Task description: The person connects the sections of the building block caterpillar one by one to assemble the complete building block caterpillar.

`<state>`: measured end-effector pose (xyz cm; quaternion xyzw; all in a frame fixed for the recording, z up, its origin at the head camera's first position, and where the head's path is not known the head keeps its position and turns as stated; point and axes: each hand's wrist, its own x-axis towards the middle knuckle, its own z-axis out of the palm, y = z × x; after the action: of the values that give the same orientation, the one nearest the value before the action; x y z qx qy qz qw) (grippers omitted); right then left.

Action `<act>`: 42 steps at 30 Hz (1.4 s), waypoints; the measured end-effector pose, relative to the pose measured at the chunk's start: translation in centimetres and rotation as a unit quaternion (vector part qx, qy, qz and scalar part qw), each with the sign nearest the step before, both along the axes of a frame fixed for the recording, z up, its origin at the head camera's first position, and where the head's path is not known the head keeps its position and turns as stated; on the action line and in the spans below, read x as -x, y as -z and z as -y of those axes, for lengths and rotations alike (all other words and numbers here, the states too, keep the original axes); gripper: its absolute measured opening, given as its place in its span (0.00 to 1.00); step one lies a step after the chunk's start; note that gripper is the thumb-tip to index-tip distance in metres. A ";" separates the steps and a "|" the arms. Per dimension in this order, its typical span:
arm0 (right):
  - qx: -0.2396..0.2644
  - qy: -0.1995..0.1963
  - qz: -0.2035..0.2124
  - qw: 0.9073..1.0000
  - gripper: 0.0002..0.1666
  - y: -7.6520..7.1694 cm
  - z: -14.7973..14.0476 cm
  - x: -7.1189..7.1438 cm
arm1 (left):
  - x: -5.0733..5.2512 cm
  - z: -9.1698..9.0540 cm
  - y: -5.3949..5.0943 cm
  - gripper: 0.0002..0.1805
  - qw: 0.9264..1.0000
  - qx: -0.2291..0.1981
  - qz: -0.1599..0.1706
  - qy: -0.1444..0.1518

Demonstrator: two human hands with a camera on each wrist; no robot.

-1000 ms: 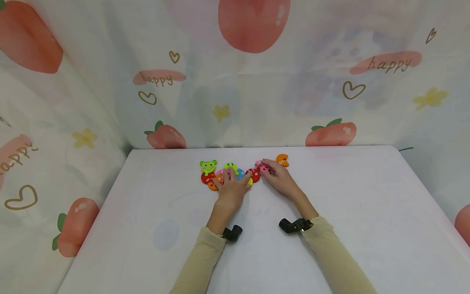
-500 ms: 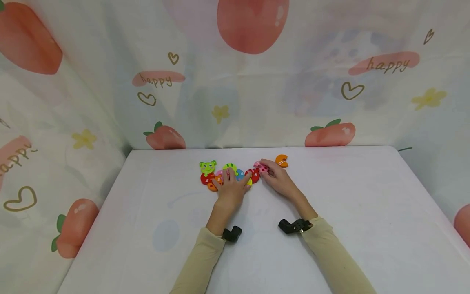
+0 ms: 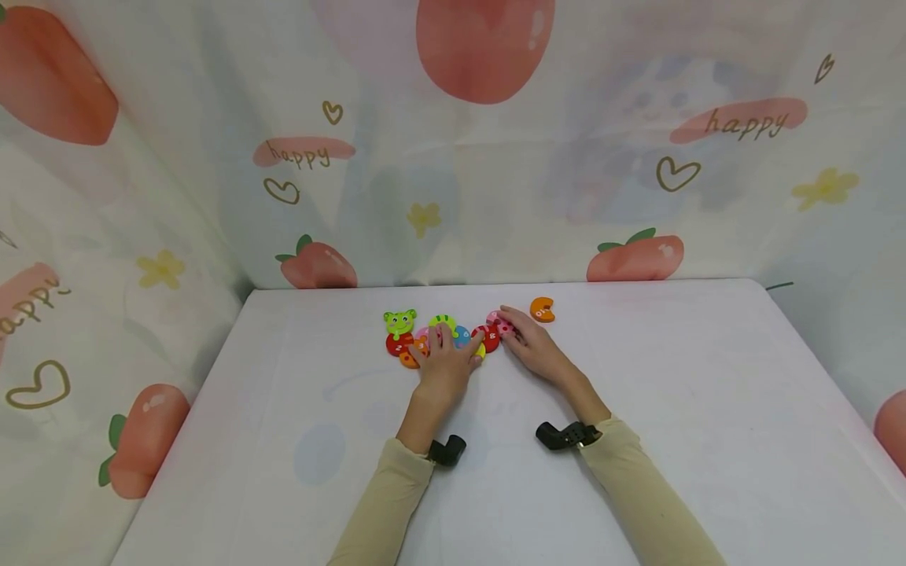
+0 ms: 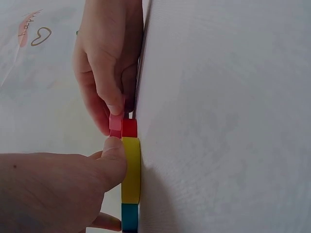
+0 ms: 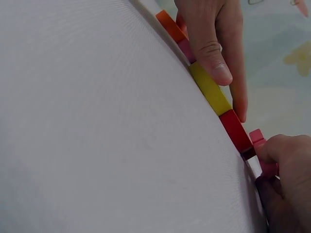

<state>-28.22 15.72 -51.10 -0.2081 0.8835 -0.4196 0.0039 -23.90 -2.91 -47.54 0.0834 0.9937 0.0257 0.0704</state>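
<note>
A row of colourful numbered puzzle pieces forms a caterpillar on the table, with a green smiling head piece (image 3: pixel 400 322) at its left end. My left hand (image 3: pixel 446 373) lies over the middle of the row, fingers spread and touching several pieces, partly hiding them. Its thumb is by the yellow piece (image 4: pixel 130 170). At the right end is a red piece (image 3: pixel 488 338) marked 8. My right hand (image 3: pixel 543 352) pinches a pink spotted puzzle piece (image 5: pixel 257 138) at that red piece's edge. In the left wrist view the pink piece sits slightly higher than the red one; whether they interlock I cannot tell.
A loose orange puzzle piece (image 3: pixel 542 310) lies behind the right hand, near the table's back edge. The white table (image 3: pixel 283 409) meets a patterned cloth (image 3: pixel 467 196) at the back. Black camera bands (image 3: pixel 569 435) sit on both wrists.
My right hand has shifted slightly left, bringing the pink piece closer against the red piece. The left hand has kept its place on the row.
</note>
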 end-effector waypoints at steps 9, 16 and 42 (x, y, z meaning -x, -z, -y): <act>-0.041 -0.005 0.001 0.999 0.29 0.0 0.1 -0.1 | -0.1 0.0 -0.2 0.30 1.000 0.000 0.008 -0.004; -0.072 -0.012 -0.008 0.997 0.29 -0.1 0.2 0.0 | -0.1 0.0 -0.2 0.31 1.000 -0.004 -0.002 -0.001; -0.103 0.078 -0.135 0.982 0.31 -0.1 0.0 -0.1 | -0.1 0.0 0.0 0.30 1.000 -0.002 0.001 -0.001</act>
<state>-28.13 15.72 -50.96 -0.1913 0.9280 -0.2936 -0.1267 -23.80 -2.95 -47.51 0.0822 0.9937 0.0275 0.0713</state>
